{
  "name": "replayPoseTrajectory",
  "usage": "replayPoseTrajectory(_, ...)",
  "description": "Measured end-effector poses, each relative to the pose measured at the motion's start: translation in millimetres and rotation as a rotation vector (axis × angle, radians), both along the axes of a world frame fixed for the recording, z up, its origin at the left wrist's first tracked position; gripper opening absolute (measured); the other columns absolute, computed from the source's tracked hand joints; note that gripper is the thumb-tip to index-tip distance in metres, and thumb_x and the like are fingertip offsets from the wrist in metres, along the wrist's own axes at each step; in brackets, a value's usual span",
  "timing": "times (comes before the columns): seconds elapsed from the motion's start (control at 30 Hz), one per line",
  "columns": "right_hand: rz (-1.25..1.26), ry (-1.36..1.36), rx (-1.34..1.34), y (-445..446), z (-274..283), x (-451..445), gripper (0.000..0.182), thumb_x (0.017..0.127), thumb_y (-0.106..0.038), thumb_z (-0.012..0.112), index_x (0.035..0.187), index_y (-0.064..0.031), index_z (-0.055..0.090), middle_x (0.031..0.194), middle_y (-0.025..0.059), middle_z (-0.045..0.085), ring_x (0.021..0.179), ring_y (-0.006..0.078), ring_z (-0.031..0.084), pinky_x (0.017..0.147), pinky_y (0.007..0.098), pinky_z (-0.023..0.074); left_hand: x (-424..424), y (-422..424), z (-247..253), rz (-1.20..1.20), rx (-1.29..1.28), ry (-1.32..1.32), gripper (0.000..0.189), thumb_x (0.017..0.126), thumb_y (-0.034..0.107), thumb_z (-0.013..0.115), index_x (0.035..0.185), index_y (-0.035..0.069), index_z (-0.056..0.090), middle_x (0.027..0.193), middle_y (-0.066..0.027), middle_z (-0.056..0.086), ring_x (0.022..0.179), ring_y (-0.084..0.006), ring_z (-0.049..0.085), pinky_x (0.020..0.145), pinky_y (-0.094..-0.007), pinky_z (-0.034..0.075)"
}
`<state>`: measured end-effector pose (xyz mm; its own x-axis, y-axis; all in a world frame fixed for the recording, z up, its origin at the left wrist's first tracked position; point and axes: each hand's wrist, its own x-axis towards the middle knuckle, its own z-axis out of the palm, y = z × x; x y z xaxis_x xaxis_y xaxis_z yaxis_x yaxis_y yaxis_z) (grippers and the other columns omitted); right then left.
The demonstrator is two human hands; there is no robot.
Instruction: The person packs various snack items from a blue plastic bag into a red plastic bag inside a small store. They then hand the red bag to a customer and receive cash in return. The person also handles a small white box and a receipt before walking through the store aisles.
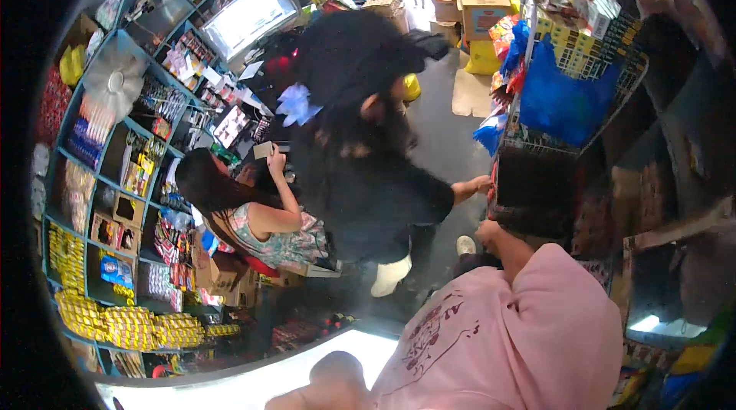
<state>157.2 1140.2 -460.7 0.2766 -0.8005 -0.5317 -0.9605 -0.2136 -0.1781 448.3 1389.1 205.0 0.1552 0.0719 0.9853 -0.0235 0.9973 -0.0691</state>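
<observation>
My right hand [489, 233] reaches forward from a pink sleeve, fingers curled at the lower corner of a black, red-edged panel [535, 180]. Just beyond it, a co-worker's hand [474, 187] touches the same red edge. A blurred bare limb [339, 378], probably my left arm or hand, lies over a bright white surface [230, 378] at the bottom; its fingers cannot be made out. Above the black panel stands a wire rack [575, 148] with a blue plastic bag [566, 93] hanging on it.
A person in black [368, 197] stands close ahead. Another in a floral dress [270, 231] holds a small pale object [263, 150]. Blue shelves [95, 177] packed with goods curve along the left. Cardboard boxes [486, 7] are stacked at the back, beyond the grey floor [437, 134].
</observation>
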Motion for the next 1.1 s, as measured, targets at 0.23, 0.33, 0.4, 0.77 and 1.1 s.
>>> replayPoseTrajectory(0.23, 0.196, -0.08, 0.099, 9.1, 43.6, 9.2, 0.038, 0.083, -0.04, 0.056, 0.095, -0.0101, 0.077, 0.093, 0.0144, 0.074, 0.089, 0.0303, 0.073, 0.077, 0.0422, 0.06, -4.4, 8.7, 28.9, -0.028, 0.669, -0.357, 0.036, 0.1, 0.027, 0.045, 0.067, 0.011, 0.046, 0.053, -0.0064, 0.048, 0.04, -0.0152, 0.036, 0.037, -0.0385, 0.024)
replayPoseTrajectory(0.33, 0.238, -0.012, 0.045, 5.7, 51.7, 3.1, 0.039, 0.084, -0.039, 0.054, 0.096, -0.0099, 0.076, 0.093, 0.0145, 0.074, 0.088, 0.0313, 0.073, 0.077, 0.0422, 0.0598, -3.1, -4.9, 33.4, -0.011, 0.562, -0.467, 0.019, 0.061, 0.027, 0.052, 0.055, 0.01, 0.045, 0.051, -0.0038, 0.044, 0.042, -0.0161, 0.036, 0.039, -0.0356, 0.023)
replayPoseTrajectory(0.4, 0.262, 0.014, 0.006, 12.6, 54.2, 8.6, 0.04, 0.086, -0.04, 0.052, 0.096, -0.0096, 0.077, 0.095, 0.0156, 0.073, 0.092, 0.0314, 0.073, 0.079, 0.0426, 0.0594, -3.1, -19.3, 28.7, 0.064, 0.491, -0.523, 0.022, 0.04, 0.029, 0.051, 0.047, 0.01, 0.041, 0.047, -0.0025, 0.041, 0.04, -0.0154, 0.036, 0.037, -0.0316, 0.023)
replayPoseTrajectory(0.77, -0.786, -0.606, 0.082, 41.0, 40.5, -48.1, 0.032, 0.073, -0.028, 0.075, 0.096, -0.0065, 0.07, 0.08, 0.0145, 0.068, 0.066, 0.0303, 0.065, 0.064, 0.0447, 0.0539, 59.9, -70.7, -164.3, 0.478, 1.733, -0.887, 0.039, 0.096, 0.037, 0.061, 0.081, 0.001, 0.055, 0.063, -0.0114, 0.061, 0.058, -0.0337, 0.062, 0.055, -0.041, 0.045)
replayPoseTrajectory(1.1, -0.502, 0.035, 0.456, 147.3, 10.9, -114.2, 0.031, 0.08, -0.029, 0.07, 0.106, -0.0111, 0.074, 0.096, 0.0125, 0.073, 0.092, 0.0308, 0.071, 0.077, 0.0456, 0.0574, 76.6, -32.9, -304.8, 0.331, 1.862, -0.973, 0.041, 0.09, 0.034, 0.07, 0.117, 0.004, 0.062, 0.079, -0.0137, 0.073, 0.07, -0.0316, 0.072, 0.067, -0.0416, 0.053)
